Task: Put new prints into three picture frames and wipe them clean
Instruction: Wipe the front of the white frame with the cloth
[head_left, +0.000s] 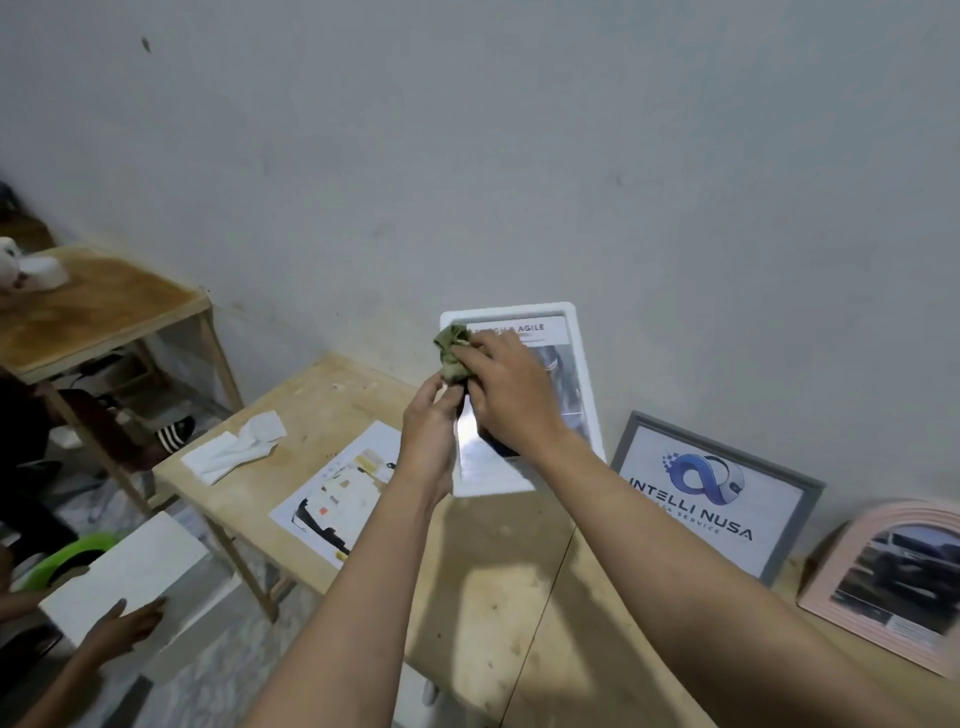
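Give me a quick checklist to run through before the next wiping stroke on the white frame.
1. White frame steadied: ok, the left hand holds its left edge and it stands upright on the table.
2. Cloth in hand: ok, the right hand presses the green cloth on the glass near the top left.
3. Print seated in the frame: ok, a printed page shows behind the glass.
4. Glass clean: cannot tell, glare and the hands cover much of it.
5. Grey frame and pink frame out of the way: ok, both lean on the wall to the right.
6. Loose print clear of the frame: ok, it lies flat to the left.
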